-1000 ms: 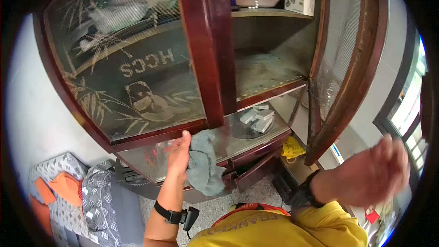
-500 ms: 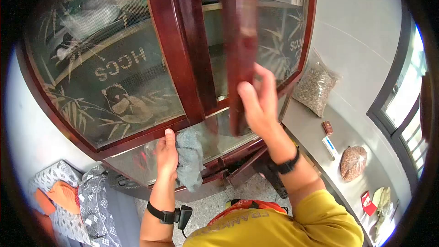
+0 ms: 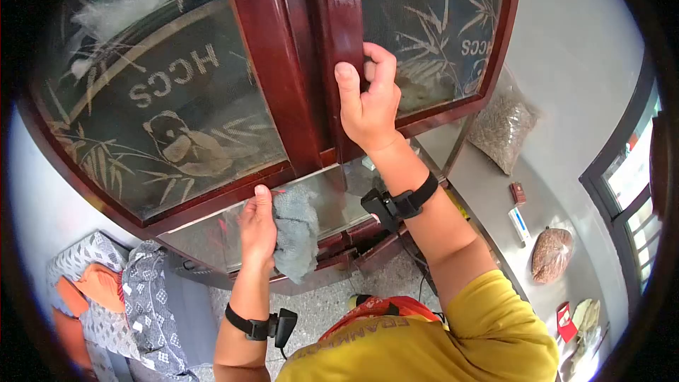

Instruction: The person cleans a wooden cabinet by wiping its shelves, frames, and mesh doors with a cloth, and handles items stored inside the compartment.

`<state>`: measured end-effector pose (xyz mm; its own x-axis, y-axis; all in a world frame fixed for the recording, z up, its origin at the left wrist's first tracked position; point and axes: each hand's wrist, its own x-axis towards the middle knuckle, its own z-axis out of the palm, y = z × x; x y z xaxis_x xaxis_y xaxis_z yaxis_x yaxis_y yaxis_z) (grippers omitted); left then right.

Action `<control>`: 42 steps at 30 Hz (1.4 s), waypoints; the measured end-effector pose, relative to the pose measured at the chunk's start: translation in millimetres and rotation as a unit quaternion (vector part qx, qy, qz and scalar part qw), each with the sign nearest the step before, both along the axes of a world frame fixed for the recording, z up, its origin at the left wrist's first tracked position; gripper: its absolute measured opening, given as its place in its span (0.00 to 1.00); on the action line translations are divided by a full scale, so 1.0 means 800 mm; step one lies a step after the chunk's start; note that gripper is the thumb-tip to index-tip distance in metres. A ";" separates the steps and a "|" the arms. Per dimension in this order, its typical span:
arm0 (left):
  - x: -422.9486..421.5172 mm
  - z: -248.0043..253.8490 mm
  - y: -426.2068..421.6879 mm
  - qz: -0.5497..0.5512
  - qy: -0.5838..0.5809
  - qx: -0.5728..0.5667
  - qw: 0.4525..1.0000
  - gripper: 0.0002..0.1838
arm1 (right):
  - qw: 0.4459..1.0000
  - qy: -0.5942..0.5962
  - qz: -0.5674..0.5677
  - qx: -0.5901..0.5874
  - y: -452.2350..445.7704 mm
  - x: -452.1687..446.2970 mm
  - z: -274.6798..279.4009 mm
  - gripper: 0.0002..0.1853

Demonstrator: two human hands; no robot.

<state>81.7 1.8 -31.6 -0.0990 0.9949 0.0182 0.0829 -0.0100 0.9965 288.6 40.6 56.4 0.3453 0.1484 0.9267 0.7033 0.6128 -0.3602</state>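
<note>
A dark red wooden cabinet (image 3: 262, 49) with mesh door panels fills the upper view. My right hand (image 3: 371, 102) grips the inner edge of its right door (image 3: 344, 21), thumb in front and fingers curled round the side. That door lies almost in line with the frame, beside the closed left door (image 3: 177, 99). Below the left door, my left hand (image 3: 257, 230) is at the lower rail, its thumb up against the wood. A grey-green cloth (image 3: 296, 233) hangs from this hand, whose fingers are partly hidden.
On the grey counter (image 3: 488, 201) at the right lie a large bag of seeds (image 3: 503, 127), a small brown box (image 3: 518, 194), a white and blue box (image 3: 519, 226), a bag of brown grains (image 3: 552, 256) and a red packet (image 3: 566, 322). Patterned bedding (image 3: 152, 311) is at the lower left.
The right door has swung from wide open to nearly closed. My right hand has come from the right side onto its edge. My left hand has shifted slightly left with the cloth.
</note>
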 end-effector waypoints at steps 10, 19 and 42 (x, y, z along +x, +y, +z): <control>-0.070 -0.132 -0.033 -0.121 -0.163 -0.211 0.956 0.24 | 0.993 0.009 -0.015 -0.118 -0.088 0.008 -0.034 0.17; -0.048 -0.218 -0.106 -0.138 -0.250 -0.327 0.901 0.21 | 0.766 0.053 0.174 -0.616 -0.232 -0.005 -0.322 0.11; -0.136 -0.281 -0.126 0.027 0.041 -0.221 0.974 0.17 | 0.863 0.353 0.073 -0.354 -0.084 0.352 -0.317 0.23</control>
<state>-26.8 -99.4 -256.4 -0.1672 0.9008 -0.4009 0.1506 0.4251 0.8925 570.1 -26.9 -197.2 0.7161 0.6814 0.1510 0.0879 0.1265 -0.9881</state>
